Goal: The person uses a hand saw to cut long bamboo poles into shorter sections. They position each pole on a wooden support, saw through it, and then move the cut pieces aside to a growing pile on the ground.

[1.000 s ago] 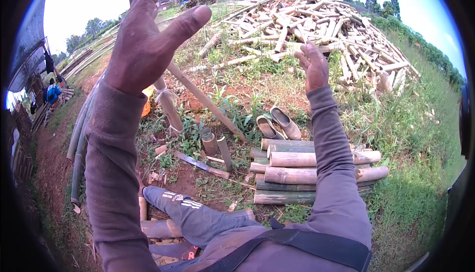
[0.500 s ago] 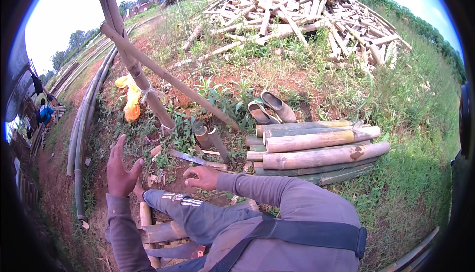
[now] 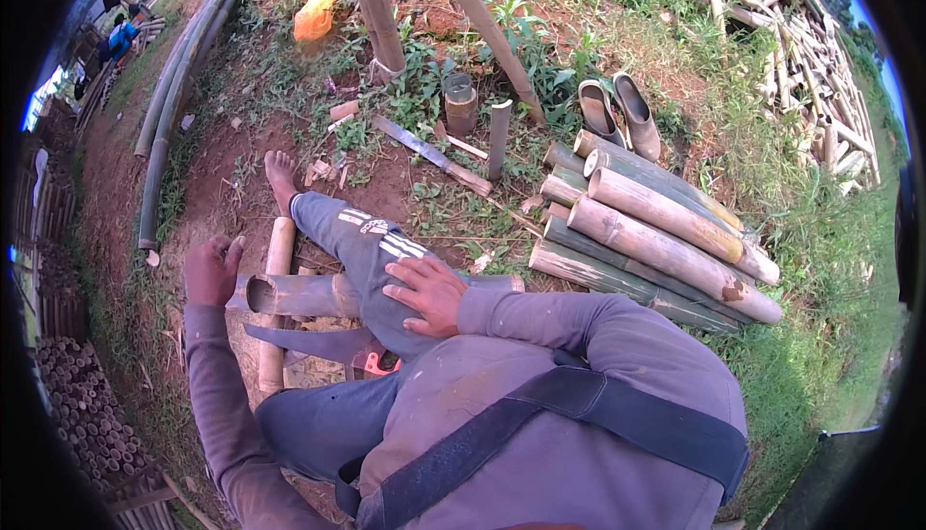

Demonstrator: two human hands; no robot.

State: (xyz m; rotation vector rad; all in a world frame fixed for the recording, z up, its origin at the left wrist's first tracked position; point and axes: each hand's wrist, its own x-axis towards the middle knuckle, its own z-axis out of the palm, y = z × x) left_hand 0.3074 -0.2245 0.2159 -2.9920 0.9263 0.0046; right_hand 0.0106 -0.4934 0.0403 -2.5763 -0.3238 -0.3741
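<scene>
My left hand (image 3: 213, 271) is raised beside the end of a bamboo pole (image 3: 307, 295), its fingers curled in and nothing visible in them. With fingers spread, my right hand (image 3: 424, 294) rests flat on my trouser leg near the knee. The bamboo pole lies crosswise under that leg, over a thinner pale bamboo piece (image 3: 280, 248). Just nearer to me is a handsaw (image 3: 313, 342) with a dark blade and an orange handle, partly hidden by my legs.
Cut bamboo lengths (image 3: 666, 250) are stacked to the right, with a pair of shoes (image 3: 617, 115) behind. A long blade with a wooden handle (image 3: 424, 151) lies ahead, near upright bamboo stumps (image 3: 461, 106). Long poles (image 3: 174, 96) run along the left; slanted posts (image 3: 379, 19) stand ahead.
The view has tilted down and swung left. My right hand has come down from the air onto my leg. My left hand's fingers, earlier stretched up, have curled in.
</scene>
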